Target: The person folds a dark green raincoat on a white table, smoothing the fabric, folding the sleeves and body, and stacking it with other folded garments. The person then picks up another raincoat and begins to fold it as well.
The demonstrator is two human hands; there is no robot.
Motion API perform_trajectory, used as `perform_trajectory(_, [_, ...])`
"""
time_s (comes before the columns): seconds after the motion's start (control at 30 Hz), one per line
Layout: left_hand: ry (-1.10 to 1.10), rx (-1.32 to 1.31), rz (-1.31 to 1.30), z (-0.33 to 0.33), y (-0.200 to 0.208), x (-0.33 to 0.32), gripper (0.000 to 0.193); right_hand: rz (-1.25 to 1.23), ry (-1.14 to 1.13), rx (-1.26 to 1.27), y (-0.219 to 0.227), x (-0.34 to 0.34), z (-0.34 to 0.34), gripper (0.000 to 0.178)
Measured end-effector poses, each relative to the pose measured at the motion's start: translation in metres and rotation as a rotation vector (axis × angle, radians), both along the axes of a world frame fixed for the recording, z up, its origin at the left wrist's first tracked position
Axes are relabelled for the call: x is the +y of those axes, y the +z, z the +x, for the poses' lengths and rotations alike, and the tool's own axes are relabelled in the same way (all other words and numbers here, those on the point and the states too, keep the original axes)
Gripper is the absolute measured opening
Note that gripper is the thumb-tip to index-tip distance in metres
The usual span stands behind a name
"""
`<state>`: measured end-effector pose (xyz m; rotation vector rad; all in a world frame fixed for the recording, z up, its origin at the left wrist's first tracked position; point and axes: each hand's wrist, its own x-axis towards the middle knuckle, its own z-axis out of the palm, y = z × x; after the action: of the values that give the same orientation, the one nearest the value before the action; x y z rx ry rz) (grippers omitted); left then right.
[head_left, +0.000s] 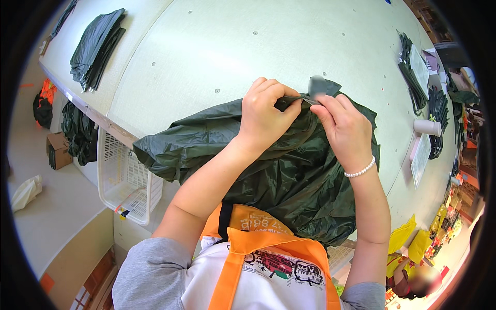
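A dark green garment of thin, shiny fabric [289,181] lies bunched over the near edge of the pale table, its lower part hanging against my orange apron [258,237]. My left hand [266,111] pinches a folded edge of it between thumb and fingers. Close by on the right, my right hand [345,129] pinches the same edge, fingertips almost meeting the left ones. A small dark flap [330,88] sticks up just beyond my right fingers, partly blurred. What lies inside the fold between my fingertips is hidden.
Folded dark green pieces [95,49] lie at the far left of the table [217,46]. Below its left edge hangs a white plastic basket [129,175]. Dark bundles [412,77] and a white cylinder [427,127] sit at the right. Another person [413,279] is at lower right.
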<state>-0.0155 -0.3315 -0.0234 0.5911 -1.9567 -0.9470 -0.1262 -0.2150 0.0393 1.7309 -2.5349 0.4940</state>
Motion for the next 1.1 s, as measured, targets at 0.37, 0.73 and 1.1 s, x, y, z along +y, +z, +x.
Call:
perform_trajectory(0.37, [-0.03,-0.042,0.149,0.001,0.003,-0.001,0.011,-0.057,0.02,0.009,-0.002,0.0,-0.002,0.024])
perform_trajectory(0.73, [-0.141,-0.108,0.485,0.003,0.006,-0.005,0.012,-0.121,0.102,0.242,-0.005,-0.003,-0.004,0.023])
perform_trajectory(1.1, [-0.14,-0.169,0.535,-0.001,0.009,-0.004,0.011,-0.193,0.051,0.051,-0.018,0.001,-0.01,0.021])
